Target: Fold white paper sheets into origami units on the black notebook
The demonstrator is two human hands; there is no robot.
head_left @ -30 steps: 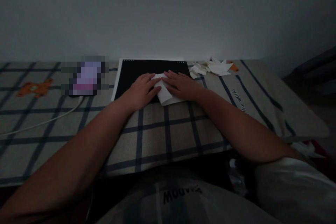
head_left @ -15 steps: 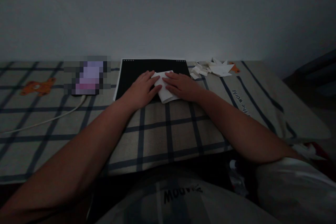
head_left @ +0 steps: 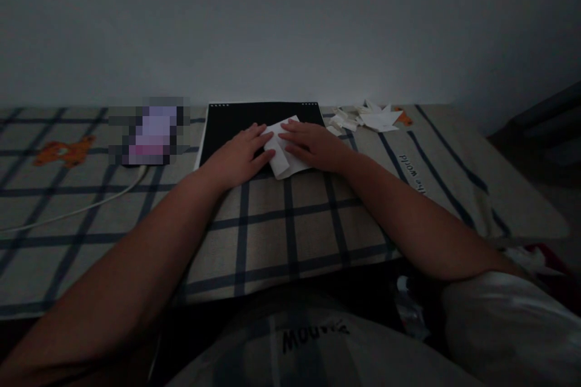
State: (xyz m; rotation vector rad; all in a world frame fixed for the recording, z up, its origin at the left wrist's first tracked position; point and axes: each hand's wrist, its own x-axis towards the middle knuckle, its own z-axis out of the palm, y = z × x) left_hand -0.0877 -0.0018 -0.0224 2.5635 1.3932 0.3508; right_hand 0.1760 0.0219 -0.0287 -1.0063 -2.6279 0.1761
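Observation:
A folded white paper (head_left: 284,148) lies on a black board (head_left: 231,124) set on the checked bedcover. My left hand (head_left: 238,157) presses its left side with fingers flat and together. My right hand (head_left: 313,145) lies flat over the paper's right part, fingers pointing left. Both hands touch the paper and almost meet at its middle fold. Part of the sheet is hidden under my right palm.
A pile of white folded paper pieces (head_left: 367,118) sits at the back right. A blurred phone (head_left: 149,131) with a white cable (head_left: 77,208) lies at the left. The bedcover (head_left: 290,230) ends at a grey wall (head_left: 290,24); the room is dim.
The paper has turned slightly and a corner now sticks out toward the back between my hands. Both hands shifted a little over it.

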